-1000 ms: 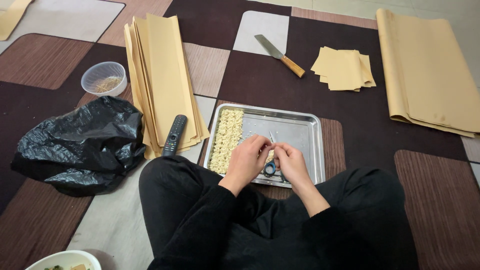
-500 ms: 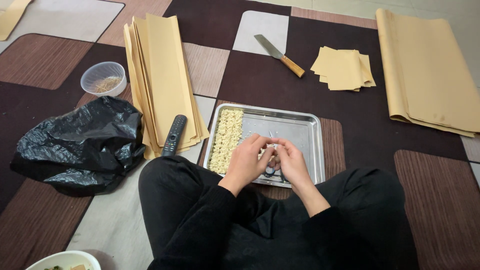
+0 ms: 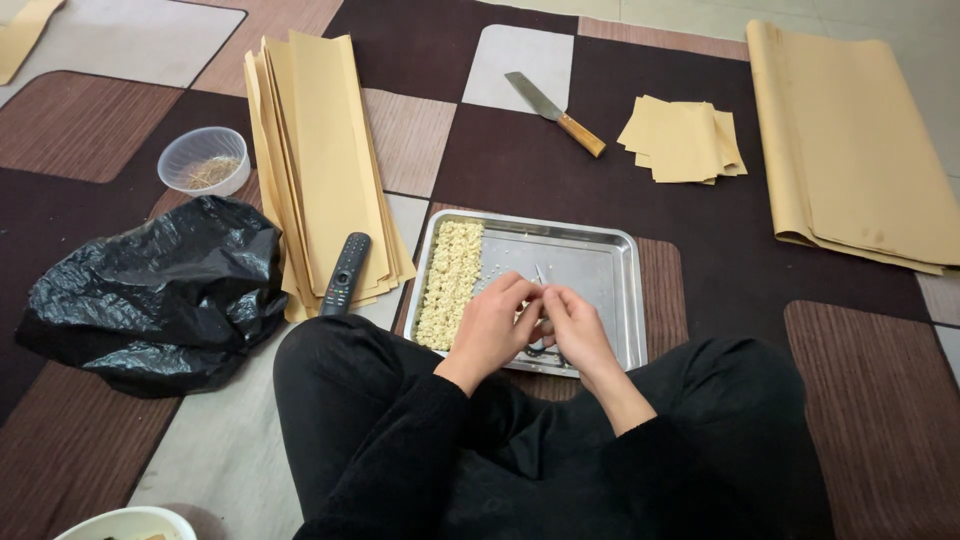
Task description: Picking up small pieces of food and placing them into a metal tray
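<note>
silver tray (image 3: pixel 600 262), pale yellow rows (image 3: pixel 450 282), tan paper stack (image 3: pixel 325 160), glossy black bag (image 3: pixel 160 295), brown-and-grey checked carpet (image 3: pixel 420 140)

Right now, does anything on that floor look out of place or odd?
A black TV remote lies on the stack of tan paper strips, an odd guest among craft things. A knife lies bare on the carpet. Nothing looks spilled; both hands work over the metal tray.

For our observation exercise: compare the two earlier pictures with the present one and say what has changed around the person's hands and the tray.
Almost nothing. The left hand and right hand stay together over the metal tray, fingertips meeting on something too small to make out; at most the fingers shifted slightly. The pale pieces in the tray, the scissors, remote, knife and paper stacks lie as before.
</note>
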